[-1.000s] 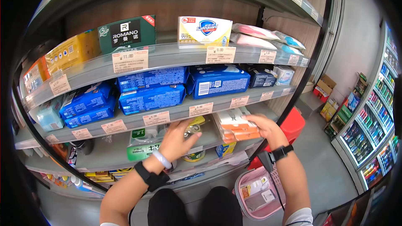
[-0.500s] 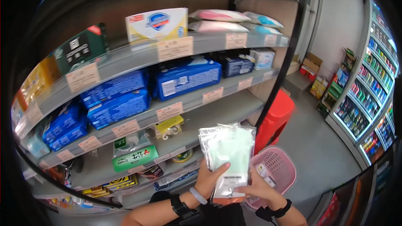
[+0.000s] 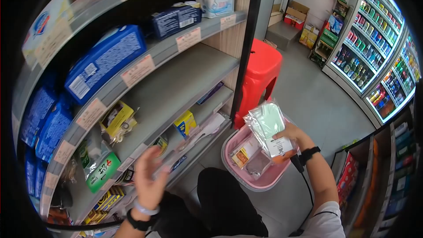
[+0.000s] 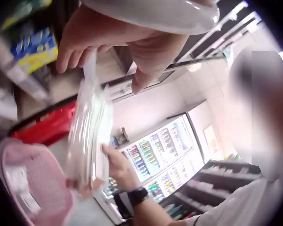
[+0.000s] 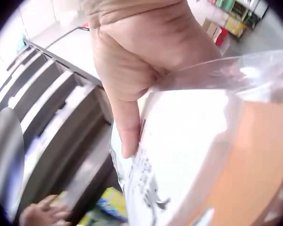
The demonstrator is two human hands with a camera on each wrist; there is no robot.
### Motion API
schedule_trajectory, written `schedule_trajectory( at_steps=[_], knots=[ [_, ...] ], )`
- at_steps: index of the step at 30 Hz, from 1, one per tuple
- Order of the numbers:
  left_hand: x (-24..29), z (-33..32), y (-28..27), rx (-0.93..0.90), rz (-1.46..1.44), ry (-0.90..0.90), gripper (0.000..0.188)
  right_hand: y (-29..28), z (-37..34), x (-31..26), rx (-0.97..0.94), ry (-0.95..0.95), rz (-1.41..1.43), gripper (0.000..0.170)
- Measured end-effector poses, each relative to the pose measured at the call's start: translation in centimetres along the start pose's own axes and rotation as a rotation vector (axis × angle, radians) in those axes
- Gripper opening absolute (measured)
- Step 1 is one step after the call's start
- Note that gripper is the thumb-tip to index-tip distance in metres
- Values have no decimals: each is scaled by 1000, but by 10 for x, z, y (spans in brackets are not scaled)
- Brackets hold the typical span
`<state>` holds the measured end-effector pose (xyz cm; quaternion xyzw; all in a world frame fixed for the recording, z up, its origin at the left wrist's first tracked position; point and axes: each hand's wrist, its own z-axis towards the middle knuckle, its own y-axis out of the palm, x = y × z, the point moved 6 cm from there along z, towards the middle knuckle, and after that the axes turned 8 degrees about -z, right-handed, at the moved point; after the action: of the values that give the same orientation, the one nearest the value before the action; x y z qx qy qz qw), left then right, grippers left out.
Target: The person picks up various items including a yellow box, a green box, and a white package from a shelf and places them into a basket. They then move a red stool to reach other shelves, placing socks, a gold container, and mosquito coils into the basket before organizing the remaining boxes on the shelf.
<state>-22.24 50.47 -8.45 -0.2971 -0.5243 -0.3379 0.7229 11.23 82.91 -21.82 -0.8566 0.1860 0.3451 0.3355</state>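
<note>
My right hand point(image 3: 296, 137) grips a stack of clear plastic packets point(image 3: 268, 125), pale green on top with a white label and orange below, over the pink basket point(image 3: 233, 169). In the right wrist view the thumb presses on the white face of the packets point(image 5: 179, 141). The left hand point(image 3: 150, 180) is raised, empty, in front of the lower shelves, fingers apart and blurred. In the left wrist view the left hand point(image 4: 127, 47) appears above the packets point(image 4: 89, 136); whether it touches them there is hard to tell. Inside the basket lie a yellow-and-white packet point(image 3: 242, 155) and a clear packet point(image 3: 257, 165).
A red stool point(image 3: 262, 64) stands behind the basket beside the shelf post. Shelves point(image 3: 176, 77) at left hold blue packs point(image 3: 105, 61), a yellow packet point(image 3: 119, 121) and a green package point(image 3: 102, 172). Lit drink coolers point(image 3: 368, 35) and another shelf point(image 3: 379, 180) are at right.
The packets have gone from the shelf to over the basket, first in both hands, now in the right alone. The left hand has let go and moved left. The head view has turned right and down.
</note>
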Motion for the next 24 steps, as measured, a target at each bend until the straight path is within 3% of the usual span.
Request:
schedule_trajectory(
  at_steps=[1, 3, 5, 7, 9, 11, 13, 17, 18, 19, 21, 22, 23, 24],
  knots=[
    [8, -1, -18, 84, -4, 28, 47, -14, 18, 26, 95, 127, -183, 44],
    [25, -9, -50, 253, 211, 186, 35, -16, 67, 86, 7, 295, -467, 41],
    [49, -13, -66, 227, 800, 483, 32, 2, 93, 124, -11, 373, -347, 41],
    [56, -11, -75, 277, 1130, 559, 32, 13, 111, 143, -31, 448, -223, 40],
    [52, -4, -89, 360, 1252, 499, 34, 30, 125, 163, -133, 644, -244, 39],
    [43, 5, -100, 432, 1309, 336, 37, 37, 150, 203, -193, 654, -221, 40],
    [31, 7, -113, 425, 1327, 284, 38, 52, 154, 221, -322, 721, -32, 42],
    [17, 13, -113, 385, 1457, 213, 40, 48, 163, 228, -152, 647, -239, 53],
    [15, 14, -114, 376, 1490, 189, 39, 45, 164, 223, 24, 496, -326, 63],
    [12, 14, -117, 374, 1493, 180, 39, 49, 162, 223, 18, 499, -331, 63],
    [7, 13, -125, 372, 1455, 148, 39, 46, 154, 209, 285, 508, -485, 75],
    [7, 13, -124, 343, 1470, 144, 39, 47, 161, 220, 278, 491, -534, 85],
    [8, 15, -122, 327, 1491, 138, 39, 55, 176, 240, 153, 354, -491, 89],
    [10, 17, -119, 337, 1491, 118, 40, 55, 185, 257, 244, 336, -545, 85]
  ],
)
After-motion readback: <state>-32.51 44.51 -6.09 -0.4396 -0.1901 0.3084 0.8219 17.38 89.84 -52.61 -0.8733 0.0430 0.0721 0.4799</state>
